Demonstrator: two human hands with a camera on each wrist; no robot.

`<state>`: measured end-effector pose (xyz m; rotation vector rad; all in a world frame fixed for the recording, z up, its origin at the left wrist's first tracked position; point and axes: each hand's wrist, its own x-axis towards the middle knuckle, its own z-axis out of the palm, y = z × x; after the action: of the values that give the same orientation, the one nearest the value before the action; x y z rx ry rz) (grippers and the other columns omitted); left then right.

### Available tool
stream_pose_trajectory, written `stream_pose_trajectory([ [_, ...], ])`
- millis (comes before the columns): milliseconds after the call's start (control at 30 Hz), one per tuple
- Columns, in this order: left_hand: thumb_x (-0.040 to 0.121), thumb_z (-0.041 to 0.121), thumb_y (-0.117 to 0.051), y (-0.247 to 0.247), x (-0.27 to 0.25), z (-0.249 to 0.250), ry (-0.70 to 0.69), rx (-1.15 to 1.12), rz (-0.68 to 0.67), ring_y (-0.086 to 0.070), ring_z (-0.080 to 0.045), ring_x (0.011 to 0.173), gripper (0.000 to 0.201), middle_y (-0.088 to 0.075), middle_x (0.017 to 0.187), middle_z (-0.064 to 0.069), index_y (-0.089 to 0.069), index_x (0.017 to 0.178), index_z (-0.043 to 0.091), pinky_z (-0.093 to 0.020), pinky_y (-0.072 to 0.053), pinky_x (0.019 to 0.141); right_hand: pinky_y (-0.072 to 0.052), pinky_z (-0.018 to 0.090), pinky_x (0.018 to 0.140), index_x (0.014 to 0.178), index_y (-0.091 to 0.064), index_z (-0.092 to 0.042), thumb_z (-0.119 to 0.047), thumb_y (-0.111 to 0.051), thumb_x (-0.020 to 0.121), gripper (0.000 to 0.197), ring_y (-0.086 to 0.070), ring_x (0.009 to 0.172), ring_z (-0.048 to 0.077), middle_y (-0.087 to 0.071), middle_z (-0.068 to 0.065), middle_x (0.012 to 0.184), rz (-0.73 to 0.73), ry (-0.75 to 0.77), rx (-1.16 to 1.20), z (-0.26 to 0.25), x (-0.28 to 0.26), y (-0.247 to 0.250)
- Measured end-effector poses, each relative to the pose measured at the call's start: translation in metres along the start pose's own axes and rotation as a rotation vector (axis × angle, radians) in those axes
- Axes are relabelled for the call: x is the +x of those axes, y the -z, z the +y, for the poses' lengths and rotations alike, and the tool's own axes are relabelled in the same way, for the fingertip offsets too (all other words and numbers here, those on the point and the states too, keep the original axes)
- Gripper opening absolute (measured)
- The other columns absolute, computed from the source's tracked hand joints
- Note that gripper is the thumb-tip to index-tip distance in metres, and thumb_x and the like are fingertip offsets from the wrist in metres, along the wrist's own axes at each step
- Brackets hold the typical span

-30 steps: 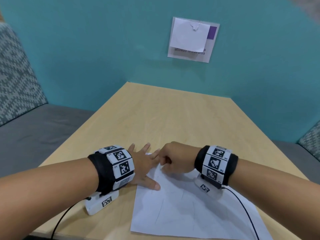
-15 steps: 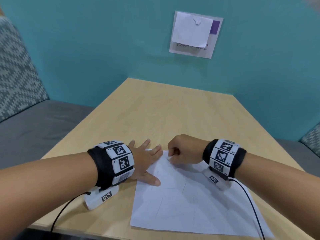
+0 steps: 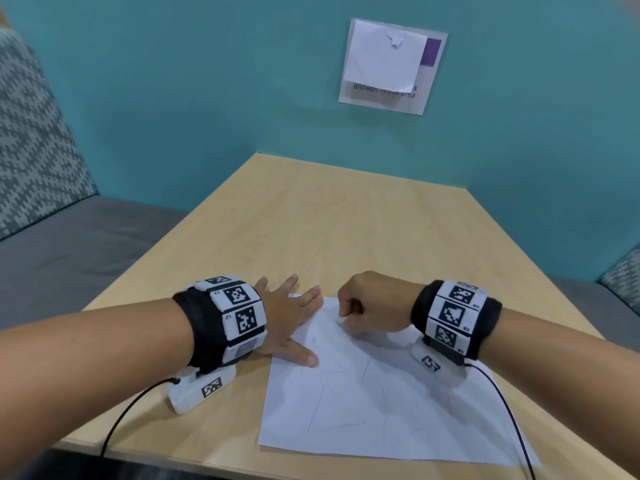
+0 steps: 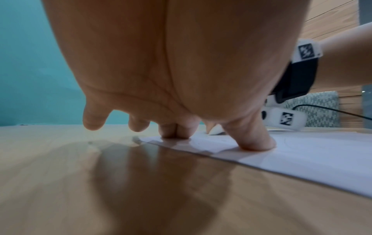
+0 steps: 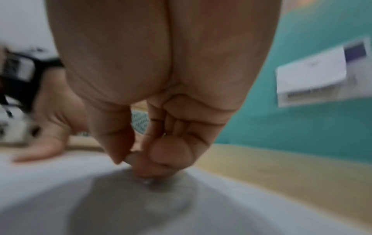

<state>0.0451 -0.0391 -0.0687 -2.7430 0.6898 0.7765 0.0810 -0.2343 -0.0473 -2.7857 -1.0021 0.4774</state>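
Note:
A white sheet of paper with faint pencil lines lies on the near part of a light wooden table. My left hand lies flat with spread fingers. Its thumb and two fingertips press the sheet's left top corner. My right hand is curled into a fist over the sheet's top edge and pinches a small white piece, whose tip touches the paper. The left wrist view shows that piece as a white wedge. The right wrist view is blurred, with my fingers bunched on the paper.
A teal wall stands behind the table with a white notice stuck on it. A grey bench with a patterned cushion runs along the left, another cushion sits at the right. Black cables trail from both wrist cameras.
My right hand has slid to the right along the sheet's top edge, away from my left hand. The left hand has stayed pressed on the corner.

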Motion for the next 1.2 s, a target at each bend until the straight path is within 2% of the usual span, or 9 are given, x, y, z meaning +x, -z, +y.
stream_pose_trajectory([
  [167, 0.089, 0.077, -0.039, -0.001, -0.001, 0.0, 0.005, 0.008, 0.012, 0.023, -0.028, 0.151, 0.104, 0.025, 0.164, 0.009, 0.016, 0.158, 0.021, -0.064, -0.001, 0.118, -0.046, 0.028, 0.062, 0.083, -0.064, -0.015, -0.025, -0.064, 0.085, 0.01, -0.051, 0.063, 0.011, -0.056, -0.011, 0.07, -0.056, 0.049, -0.025, -0.005, -0.007, -0.008],
  [333, 0.089, 0.076, -0.039, 0.0, 0.001, 0.002, 0.007, 0.017, 0.012, 0.023, -0.028, 0.151, 0.104, 0.025, 0.164, 0.009, 0.016, 0.158, 0.021, -0.064, 0.0, 0.118, -0.046, 0.03, 0.061, 0.082, -0.065, -0.011, -0.021, -0.063, 0.084, 0.01, -0.051, 0.062, 0.014, -0.062, -0.003, 0.072, -0.003, -0.001, -0.005, 0.003, -0.007, -0.004],
  [433, 0.089, 0.077, -0.039, -0.001, 0.0, 0.0, 0.015, 0.007, 0.01, 0.024, -0.028, 0.151, 0.104, 0.025, 0.164, 0.01, 0.017, 0.158, 0.022, -0.063, 0.0, 0.118, -0.047, 0.028, 0.063, 0.084, -0.066, -0.014, -0.023, -0.063, 0.084, 0.01, -0.051, 0.062, 0.011, -0.06, -0.008, 0.072, -0.053, 0.035, -0.022, -0.003, -0.012, -0.008],
  [500, 0.089, 0.077, -0.039, 0.0, 0.001, 0.001, 0.014, 0.009, 0.007, 0.024, -0.028, 0.151, 0.104, 0.025, 0.164, 0.01, 0.017, 0.158, 0.021, -0.063, -0.001, 0.118, -0.046, 0.026, 0.061, 0.083, -0.066, -0.014, -0.022, -0.064, 0.084, 0.009, -0.051, 0.062, 0.01, -0.059, -0.011, 0.07, -0.004, -0.018, -0.003, 0.004, -0.01, -0.001],
  [567, 0.089, 0.076, -0.038, 0.0, 0.001, 0.003, 0.012, 0.016, 0.014, 0.023, -0.028, 0.151, 0.104, 0.025, 0.164, 0.01, 0.016, 0.158, 0.021, -0.063, -0.001, 0.119, -0.047, 0.03, 0.061, 0.082, -0.066, -0.012, -0.021, -0.062, 0.083, 0.009, -0.052, 0.062, 0.012, -0.061, -0.006, 0.071, 0.007, -0.036, -0.001, 0.005, -0.01, 0.0],
  [700, 0.09, 0.076, -0.039, 0.0, 0.0, 0.001, 0.016, -0.009, 0.015, 0.025, -0.027, 0.15, 0.104, 0.026, 0.164, 0.01, 0.017, 0.158, 0.021, -0.063, 0.0, 0.119, -0.052, 0.033, 0.066, 0.086, -0.066, -0.014, -0.025, -0.061, 0.085, 0.013, -0.055, 0.065, 0.013, -0.065, -0.003, 0.076, -0.102, 0.054, -0.01, -0.021, -0.017, -0.012],
  [800, 0.089, 0.077, -0.037, 0.0, 0.0, 0.002, 0.015, 0.016, 0.011, 0.025, -0.028, 0.15, 0.104, 0.026, 0.164, 0.01, 0.017, 0.158, 0.022, -0.063, 0.0, 0.119, -0.049, 0.032, 0.063, 0.087, -0.067, -0.007, -0.022, -0.062, 0.086, 0.016, -0.052, 0.064, 0.015, -0.069, 0.006, 0.079, -0.046, 0.035, -0.018, -0.018, -0.011, -0.006],
  [1033, 0.089, 0.078, -0.035, -0.005, -0.006, 0.003, -0.004, 0.007, 0.094, 0.03, -0.027, 0.148, 0.101, 0.026, 0.164, 0.007, 0.014, 0.159, 0.024, -0.063, 0.003, 0.118, -0.046, 0.032, 0.061, 0.082, -0.064, -0.006, -0.019, -0.058, 0.086, 0.015, -0.048, 0.06, 0.017, -0.059, 0.0, 0.069, -0.02, 0.015, -0.055, -0.017, -0.007, -0.008],
  [1200, 0.081, 0.081, -0.048, -0.014, -0.018, 0.001, -0.039, -0.027, 0.02, 0.018, -0.022, 0.152, 0.113, 0.023, 0.164, 0.011, 0.017, 0.157, 0.029, -0.061, 0.0, 0.12, -0.049, 0.037, 0.062, 0.083, -0.064, -0.006, -0.019, -0.057, 0.085, 0.015, -0.046, 0.06, 0.017, -0.064, 0.009, 0.073, -0.003, -0.015, -0.053, -0.015, -0.005, -0.004],
])
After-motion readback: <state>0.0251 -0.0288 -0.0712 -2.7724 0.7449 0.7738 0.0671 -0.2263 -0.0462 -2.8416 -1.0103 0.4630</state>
